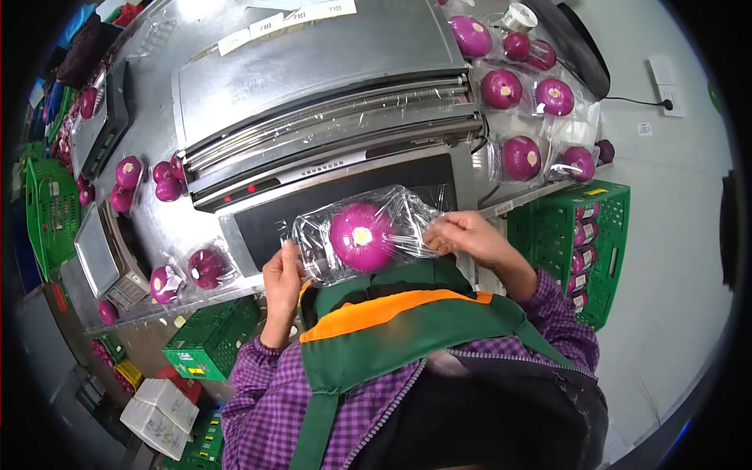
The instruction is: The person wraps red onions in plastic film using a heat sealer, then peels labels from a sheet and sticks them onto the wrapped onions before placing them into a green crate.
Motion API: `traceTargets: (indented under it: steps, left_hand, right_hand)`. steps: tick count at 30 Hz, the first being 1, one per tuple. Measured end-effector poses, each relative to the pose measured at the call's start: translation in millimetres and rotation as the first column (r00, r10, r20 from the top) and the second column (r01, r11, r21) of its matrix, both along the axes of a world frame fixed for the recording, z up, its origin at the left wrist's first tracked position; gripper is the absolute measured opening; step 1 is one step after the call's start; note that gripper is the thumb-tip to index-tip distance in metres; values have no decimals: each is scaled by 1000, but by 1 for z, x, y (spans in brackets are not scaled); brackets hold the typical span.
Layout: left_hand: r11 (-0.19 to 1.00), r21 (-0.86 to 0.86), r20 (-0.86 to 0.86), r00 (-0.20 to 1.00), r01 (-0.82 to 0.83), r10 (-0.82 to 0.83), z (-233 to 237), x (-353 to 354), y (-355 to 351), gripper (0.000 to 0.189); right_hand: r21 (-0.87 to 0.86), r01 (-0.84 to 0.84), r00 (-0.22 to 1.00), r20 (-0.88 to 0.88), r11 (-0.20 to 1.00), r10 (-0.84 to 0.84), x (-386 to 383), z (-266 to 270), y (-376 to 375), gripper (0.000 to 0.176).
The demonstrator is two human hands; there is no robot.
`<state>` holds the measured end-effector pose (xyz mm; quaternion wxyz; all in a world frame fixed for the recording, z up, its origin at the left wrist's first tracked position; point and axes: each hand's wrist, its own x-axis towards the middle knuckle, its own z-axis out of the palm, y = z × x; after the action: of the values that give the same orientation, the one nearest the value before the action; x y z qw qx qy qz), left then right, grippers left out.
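Observation:
A purple onion lies in clear plastic film, held in front of my apron over the near edge of the wrapping machine's dark plate. My left hand pinches the film's left edge between thumb and fingers. On the other side, my right hand has its fingers closed on the bunched right end of the film. The film is stretched and creased around the onion. Just beyond it runs the machine's front bar with red indicator lights.
Wrapped onions sit at the right of the steel table. More onions lie left, near a scale. A green crate holding packed onions stands at lower right, another green crate below left. White boxes are stacked on the floor.

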<state>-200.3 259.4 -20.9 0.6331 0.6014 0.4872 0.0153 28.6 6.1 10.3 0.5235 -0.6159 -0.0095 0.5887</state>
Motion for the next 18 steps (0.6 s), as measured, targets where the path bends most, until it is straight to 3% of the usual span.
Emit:
traceTargets:
  steps: [1, 3, 4, 5, 8, 11, 13, 14, 15, 16, 17, 18]
  left_hand:
    - [1000, -1, -3, 1000, 1, -1, -1, 2, -2, 39]
    - [899, -293, 133, 917, -326, 376, -1, 8, -6, 34]
    - [872, -302, 127, 890, -386, 438, 6, 15, -8, 29]
    - [872, -302, 126, 891, -384, 436, 12, 15, -6, 29]
    - [830, -302, 75, 856, -470, 512, 21, -6, 6, 22]
    - [883, -244, -105, 916, -401, 387, 4, -42, -4, 23]
    - [897, -260, -219, 926, -358, 307, -27, -44, -28, 20]
    - [946, -307, -134, 989, -101, 62, -71, -69, -28, 21]
    - [989, -150, -65, 998, -12, 2, -106, -60, -44, 25]
    - [915, -47, -167, 900, 400, -402, -83, -33, -38, 31]
    - [840, 325, 78, 872, 436, -483, -123, -42, -48, 35]
    - [683, 658, 274, 744, 316, -609, -163, -49, -57, 38]
  right_hand:
    - [-1, 1, 1000, -3, 1000, -1, -8, -7, -2, 27]
    - [-16, 367, 930, 33, 930, -367, -22, -14, -4, 25]
    - [-7, 435, 888, 172, 900, -427, -29, -11, 5, 26]
    - [-8, 437, 887, 171, 899, -429, -29, -8, 5, 26]
    - [-22, 541, 756, 450, 841, -475, -24, 2, -2, 25]
    - [-160, 465, 804, 488, 871, -339, -31, -18, -29, 28]
    - [-328, 202, 922, 381, 923, -67, -41, -54, -40, 29]
    - [-172, 182, 942, 312, 968, -122, -60, -101, -48, 27]
    - [-242, -51, 920, 365, 969, 140, -63, -102, -29, 21]
    - [-96, -104, 935, 331, 990, 130, -73, -125, -15, 24]
    - [15, -142, 975, 177, 990, 137, -75, -116, 4, 32]
    - [66, -188, 981, 58, 980, 185, -82, -136, 4, 42]
